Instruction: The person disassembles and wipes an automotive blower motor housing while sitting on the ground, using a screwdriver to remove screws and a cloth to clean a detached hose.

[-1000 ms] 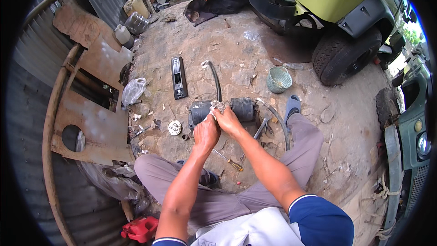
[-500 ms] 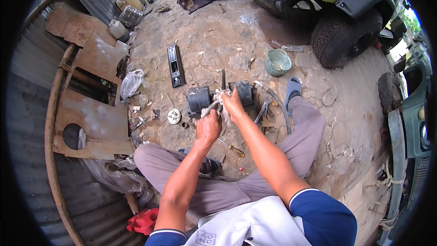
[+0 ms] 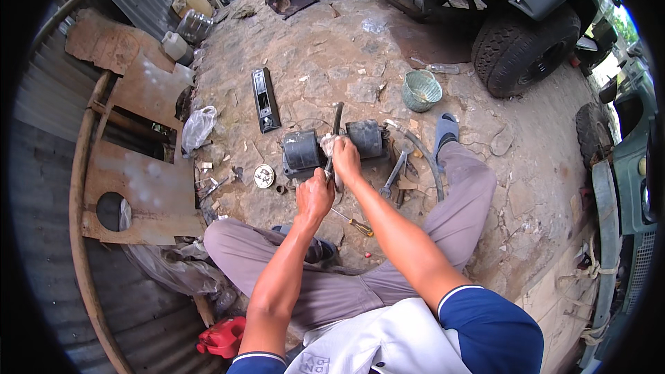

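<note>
My left hand [image 3: 315,197] is closed around the lower end of a dark rod [image 3: 338,116]. Higher up, my right hand [image 3: 346,159] pinches a dirty whitish rag [image 3: 327,144] around the same rod, which sticks out above the fist, tilted slightly. Just behind and below both hands lies a black unit with two drum-shaped housings, the left drum [image 3: 301,149] and the right drum [image 3: 366,138]. My hands hide the middle of that unit, and whether the rod touches it I cannot tell.
Near my legs lie a yellow-handled screwdriver [image 3: 361,228], a wrench [image 3: 395,173], a curved hose [image 3: 431,159] and a round tin [image 3: 264,176]. Farther off are a long black housing [image 3: 264,100], a green basket [image 3: 421,91] and a vehicle's tyre [image 3: 526,48]. A red jerrycan [image 3: 223,336] is at lower left.
My right hand has shifted slightly left, and the rag, looser and hanging before, is now bunched in it. The rod leans a little more. My left hand stays at its lower end.
</note>
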Tool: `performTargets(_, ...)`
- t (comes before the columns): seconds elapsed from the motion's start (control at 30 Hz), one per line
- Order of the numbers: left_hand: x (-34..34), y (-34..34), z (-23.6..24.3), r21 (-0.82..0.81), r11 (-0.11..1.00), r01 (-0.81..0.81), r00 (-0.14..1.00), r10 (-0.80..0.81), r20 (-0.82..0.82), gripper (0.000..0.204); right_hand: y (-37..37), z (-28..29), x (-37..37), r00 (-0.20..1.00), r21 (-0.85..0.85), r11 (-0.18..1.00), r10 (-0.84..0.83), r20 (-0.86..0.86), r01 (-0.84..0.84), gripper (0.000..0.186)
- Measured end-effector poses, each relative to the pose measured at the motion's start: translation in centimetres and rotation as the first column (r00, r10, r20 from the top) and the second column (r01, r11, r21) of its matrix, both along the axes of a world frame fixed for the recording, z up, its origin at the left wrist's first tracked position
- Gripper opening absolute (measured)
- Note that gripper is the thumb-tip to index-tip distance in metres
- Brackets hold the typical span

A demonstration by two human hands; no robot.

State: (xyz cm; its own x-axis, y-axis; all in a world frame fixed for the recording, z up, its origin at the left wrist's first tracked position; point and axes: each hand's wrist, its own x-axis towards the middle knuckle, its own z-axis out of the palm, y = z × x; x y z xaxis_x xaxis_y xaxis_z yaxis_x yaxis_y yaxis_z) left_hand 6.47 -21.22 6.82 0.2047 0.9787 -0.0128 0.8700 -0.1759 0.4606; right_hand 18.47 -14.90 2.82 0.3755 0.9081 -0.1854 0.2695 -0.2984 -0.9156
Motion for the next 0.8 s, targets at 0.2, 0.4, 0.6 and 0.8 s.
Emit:
performTargets(0.2,-0.8,0.6,-0.1,-0.077,0.988,-0.133,0.991,0.133,-0.011,0.028,-2.0,1.3,-3.5,0.736,0.067,0.997,0.072,-0.673,-0.036,0.025)
performTargets(0.4,-0.6,1.1,1.8,-0.003,0.999,-0.037,0.995,0.037,0.091,0.032,2.8,1.7,-1.2,0.415,-0.261,0.963,-0.209,-0.886,-0.073,0.008)
performTargets(0.6,-2.8,1.4,6.0,0.083,0.995,0.054,0.998,-0.057,0.025,0.026,9.6,3.1,-0.2,0.408,-0.27,0.941,-0.17,-0.897,-0.203,0.014)
performTargets(0.8,-3.4,-4.8,10.1,0.133,0.983,0.13,0.986,-0.142,0.085,0.03,16.4,3.7,7.0,0.278,-0.215,0.976,-0.214,-0.936,0.028,0.008)
